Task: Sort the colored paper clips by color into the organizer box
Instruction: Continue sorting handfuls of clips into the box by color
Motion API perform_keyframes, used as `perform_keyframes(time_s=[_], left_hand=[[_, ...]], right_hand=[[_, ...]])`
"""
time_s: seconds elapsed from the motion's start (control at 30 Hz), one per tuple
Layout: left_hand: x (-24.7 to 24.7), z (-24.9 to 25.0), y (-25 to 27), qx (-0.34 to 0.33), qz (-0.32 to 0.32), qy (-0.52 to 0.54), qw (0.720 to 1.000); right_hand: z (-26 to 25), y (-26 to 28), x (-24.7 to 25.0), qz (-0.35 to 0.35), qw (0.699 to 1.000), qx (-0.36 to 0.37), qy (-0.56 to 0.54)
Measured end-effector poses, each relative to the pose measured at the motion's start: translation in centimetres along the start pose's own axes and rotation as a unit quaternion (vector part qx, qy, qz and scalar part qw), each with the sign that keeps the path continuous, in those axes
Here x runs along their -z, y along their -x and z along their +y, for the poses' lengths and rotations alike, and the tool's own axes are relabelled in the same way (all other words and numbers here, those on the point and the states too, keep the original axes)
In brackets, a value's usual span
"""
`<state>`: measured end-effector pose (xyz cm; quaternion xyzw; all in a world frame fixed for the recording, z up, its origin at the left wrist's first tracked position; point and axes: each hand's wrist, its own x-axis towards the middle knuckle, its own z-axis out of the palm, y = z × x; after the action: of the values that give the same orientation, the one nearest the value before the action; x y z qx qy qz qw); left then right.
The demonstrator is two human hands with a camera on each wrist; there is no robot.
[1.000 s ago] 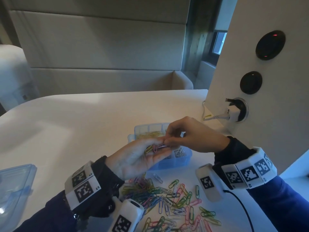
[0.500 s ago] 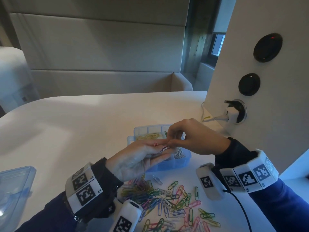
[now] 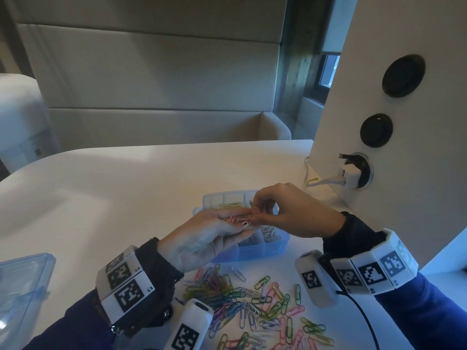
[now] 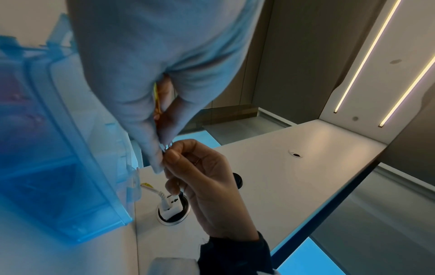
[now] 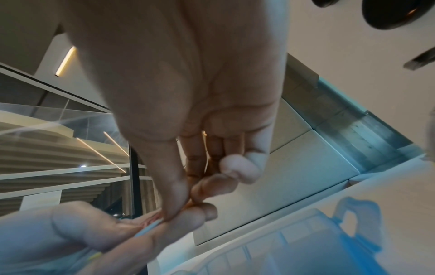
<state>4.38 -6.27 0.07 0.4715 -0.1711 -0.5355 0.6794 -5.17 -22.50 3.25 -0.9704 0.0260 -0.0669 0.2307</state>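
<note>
Head view, looking down at a white table [image 3: 126, 198]. In the middle of the frame the left hand [image 3: 204, 238] lies palm up with its fingers nearly straight, cradling a few pink paper clips [image 3: 236, 221] on the fingers. The right hand [image 3: 285, 213] reaches in from the right, its thumb and forefinger curled together and pinching one of those clips at the left hand's fingertips; its other fingers are bent inward. Both hands hover just above a translucent blue organizer box [image 3: 252, 251], which sits at frame centre. Yellow clips [image 3: 228, 205] fill an upper-left compartment and pale clips [image 3: 269, 233] fill a compartment on the right. Below the box, toward the bottom centre, a loose pile of mixed colored clips [image 3: 252, 304] is spread on the table. A clear blue lid [image 3: 22, 286] rests at the lower left edge. At the right, a white charger [image 3: 350, 174] is plugged into a white panel
</note>
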Motion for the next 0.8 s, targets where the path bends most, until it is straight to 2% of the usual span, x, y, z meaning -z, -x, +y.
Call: perform_keyframes(time_s=[0.23,0.6,0.8], left_hand=[[0.4,0.4,0.1,-0.016,-0.001,-0.063,0.998],[1.3,2.5,1.0,0.015,-0.011,-0.180,0.983],[2.3,3.5,1.1,0.006,0.020,-0.223,0.975]], right_hand=[[0.0,-0.3,0.3,0.021,1.000,0.001,-0.007],[-0.9,-1.6,0.2,-0.009,0.999,0.044,0.022],[-1.2,-2.2,0.1,-0.005,0.999,0.036,-0.011]])
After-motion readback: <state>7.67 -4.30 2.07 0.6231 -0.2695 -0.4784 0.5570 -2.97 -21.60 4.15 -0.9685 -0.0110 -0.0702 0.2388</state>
